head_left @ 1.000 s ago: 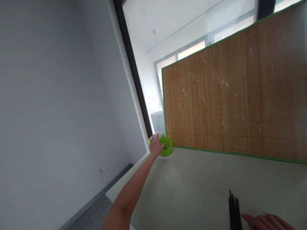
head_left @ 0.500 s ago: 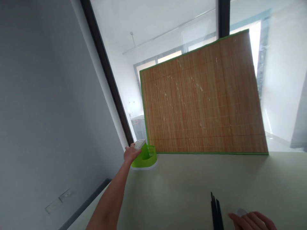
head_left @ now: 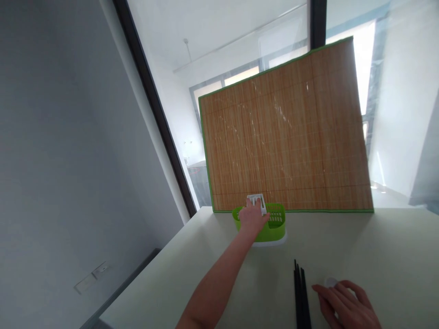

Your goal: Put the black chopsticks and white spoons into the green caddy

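A bright green slotted caddy (head_left: pixel 267 232) with a white base stands on the white tabletop, in front of the bamboo mat. My left hand (head_left: pixel 252 217) is closed over its top, with fingers around the white slatted part (head_left: pixel 261 201). Low on the right, my right hand (head_left: pixel 348 306) rests by the table with its fingers bent and drawn together. A pale, rounded, see-through thing (head_left: pixel 331 282) shows just behind those fingers; whether they grip it is hidden. Several thin black sticks (head_left: pixel 301 297) lie left of my right hand, apart from it.
A bamboo mat (head_left: pixel 284 132) with a green border leans upright against the glass wall at the table's back edge. The white tabletop (head_left: pixel 212 233) ends at a slanting left edge, beside a grey wall (head_left: pixel 85 160). Dark frame posts (head_left: pixel 157 109) divide the glass.
My left hand has moved the green caddy rightward along the table's back, from the mat's left corner to in front of the mat. The right hand shows slightly higher and further left in view.
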Demonstrator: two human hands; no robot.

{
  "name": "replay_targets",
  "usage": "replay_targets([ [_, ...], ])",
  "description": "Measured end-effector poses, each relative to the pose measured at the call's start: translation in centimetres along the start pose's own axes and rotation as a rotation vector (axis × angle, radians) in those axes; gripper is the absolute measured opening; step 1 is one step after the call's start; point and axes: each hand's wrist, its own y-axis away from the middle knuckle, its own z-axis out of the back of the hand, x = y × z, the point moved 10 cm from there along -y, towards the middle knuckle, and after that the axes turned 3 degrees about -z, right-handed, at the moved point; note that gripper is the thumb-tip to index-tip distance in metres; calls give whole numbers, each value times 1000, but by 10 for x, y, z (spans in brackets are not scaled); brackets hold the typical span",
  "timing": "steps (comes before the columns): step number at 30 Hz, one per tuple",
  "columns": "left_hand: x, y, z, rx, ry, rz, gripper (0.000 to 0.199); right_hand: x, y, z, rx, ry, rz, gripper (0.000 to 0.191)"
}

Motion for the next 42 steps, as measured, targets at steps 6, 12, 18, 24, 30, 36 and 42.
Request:
replay_targets([
  [6, -82, 11, 15, -42, 31, -146, 64, -13, 2, 0, 6, -128, -185, 17],
  [12, -107, 38, 30, -94, 18, -203, 67, -14, -1, 1, -13, -211, -244, 18],
  [18, -107, 53, 42, -122, 39, -236, 75, -10, 2, -11, 57, -225, -238, 21],
  [24, -91, 99, 84, -366, 192, -428, 66, -9, 4, -22, 142, -190, -228, 16],
  [30, -67, 188, 49, -391, 395, -750, 51, 14, 0, -27, 193, -111, -46, 22],
  [36, 2, 118, -21, -184, 520, -261, 79, 25, -4, -29, 226, -91, 28, 20],
  [42, -13, 77, -59, -43, 587, -203, 74, 26, 4, -47, 336, -126, 64, 13],
])
